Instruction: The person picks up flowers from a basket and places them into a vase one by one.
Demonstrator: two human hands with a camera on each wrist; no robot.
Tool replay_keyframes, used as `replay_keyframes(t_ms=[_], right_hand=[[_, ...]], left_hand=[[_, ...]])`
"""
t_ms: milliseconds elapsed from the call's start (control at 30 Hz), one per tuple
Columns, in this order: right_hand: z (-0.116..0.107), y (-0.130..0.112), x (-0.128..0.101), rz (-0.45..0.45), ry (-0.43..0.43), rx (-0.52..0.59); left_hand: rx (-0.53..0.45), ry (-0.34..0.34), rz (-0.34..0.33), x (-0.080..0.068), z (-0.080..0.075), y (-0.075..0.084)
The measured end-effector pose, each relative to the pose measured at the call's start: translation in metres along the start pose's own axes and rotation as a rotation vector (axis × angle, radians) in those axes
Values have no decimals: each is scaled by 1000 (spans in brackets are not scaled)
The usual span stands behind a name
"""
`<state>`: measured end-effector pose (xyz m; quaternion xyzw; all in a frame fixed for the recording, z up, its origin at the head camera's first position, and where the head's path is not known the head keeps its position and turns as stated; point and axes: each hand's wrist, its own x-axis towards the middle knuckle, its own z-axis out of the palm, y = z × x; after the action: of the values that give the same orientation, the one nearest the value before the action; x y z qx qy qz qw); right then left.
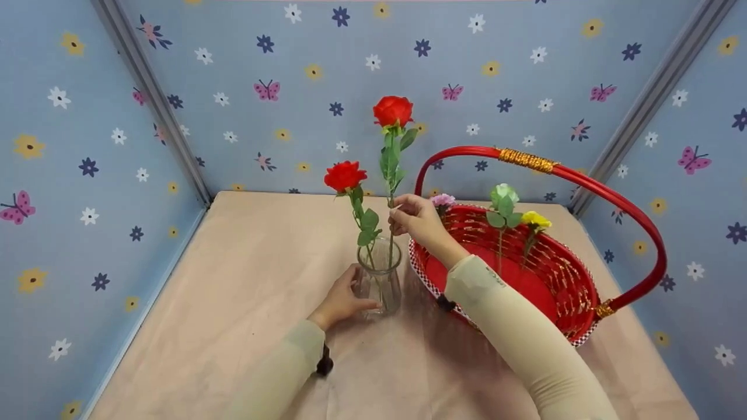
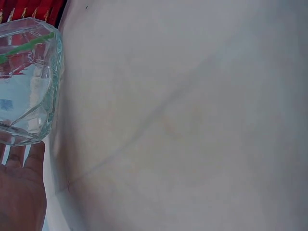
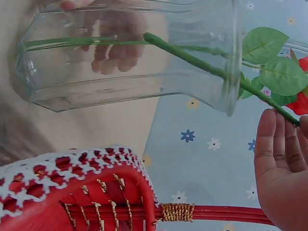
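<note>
A clear glass vase [image 1: 379, 286] stands upright on the table, and my left hand [image 1: 343, 300] holds it low on its left side, thumb across the front. One red rose [image 1: 345, 177] leans in the vase, its stem reaching the bottom. My right hand [image 1: 421, 224] pinches the stem of a second red rose [image 1: 393, 111] above the rim. In the right wrist view this green stem [image 3: 192, 60] passes through the mouth, its cut end partway down inside the glass. The left wrist view shows the vase's thick base [image 2: 29, 86] beside the left fingers.
To the right sits a red woven basket [image 1: 575, 280] with a tall arched handle [image 1: 624, 213]. In it stand a pale green flower [image 1: 503, 195], a yellow flower [image 1: 536, 220] and a pink flower [image 1: 443, 200]. Flower-patterned walls [image 1: 233, 87] enclose the cloth-covered table [image 1: 257, 256].
</note>
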<state>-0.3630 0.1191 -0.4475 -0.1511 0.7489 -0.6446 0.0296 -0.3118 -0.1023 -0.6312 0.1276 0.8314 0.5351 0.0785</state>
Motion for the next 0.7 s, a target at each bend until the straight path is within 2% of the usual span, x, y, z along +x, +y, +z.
replay_keyframes(t_ms=[333, 567, 700], right_hand=[[3, 15, -9, -35, -76, -52], [3, 22, -13, -50, -66, -120], [3, 24, -14, -73, -77, -200]], left_hand=[[-9, 0, -25, 0, 1, 1], [-23, 4, 66, 1, 0, -2], [-26, 0, 77, 1, -1, -2]])
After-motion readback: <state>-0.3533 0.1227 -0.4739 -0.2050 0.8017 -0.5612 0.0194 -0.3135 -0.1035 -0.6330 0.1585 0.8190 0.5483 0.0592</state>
